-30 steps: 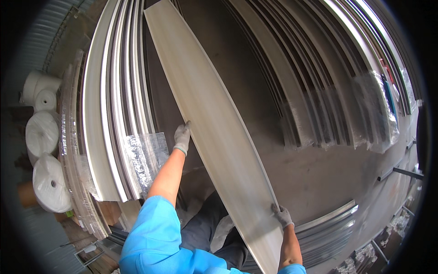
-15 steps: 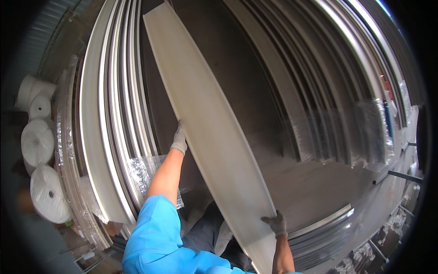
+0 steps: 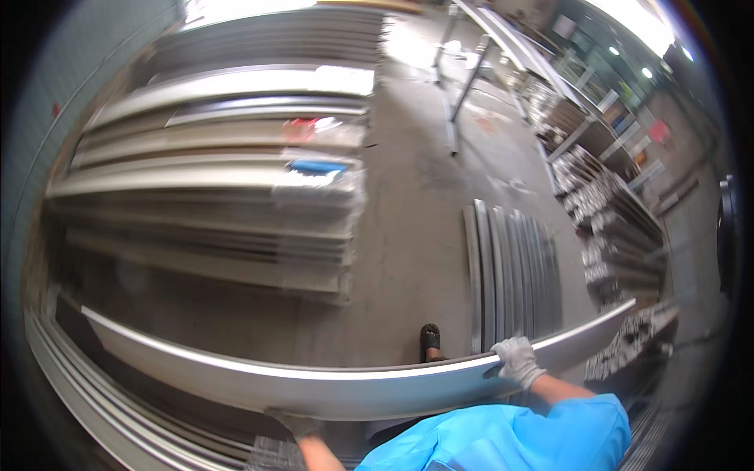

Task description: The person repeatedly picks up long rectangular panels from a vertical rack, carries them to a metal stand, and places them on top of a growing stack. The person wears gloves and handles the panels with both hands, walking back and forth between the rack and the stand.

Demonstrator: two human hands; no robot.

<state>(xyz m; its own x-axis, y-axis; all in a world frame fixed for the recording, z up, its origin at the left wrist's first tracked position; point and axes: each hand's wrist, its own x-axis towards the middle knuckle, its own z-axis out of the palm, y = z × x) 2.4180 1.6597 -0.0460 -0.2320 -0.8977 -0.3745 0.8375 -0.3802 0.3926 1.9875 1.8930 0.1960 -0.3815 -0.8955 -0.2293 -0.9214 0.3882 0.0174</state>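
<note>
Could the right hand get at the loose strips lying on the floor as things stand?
Probably not: the right hand grips the long pale panel, which it carries with the left hand; the floor strips lie beyond it.

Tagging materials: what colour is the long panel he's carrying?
Pale grey-white panel, head view, held by gloved left hand and right hand.

- Bare grey concrete floor [image 3: 408, 235], blurred.
- Stacked long metal profiles [image 3: 212, 204] lay left.
- Loaded racks [image 3: 613, 212] stood right.
- Ceiling lamps [image 3: 646, 72] glowed.
</note>
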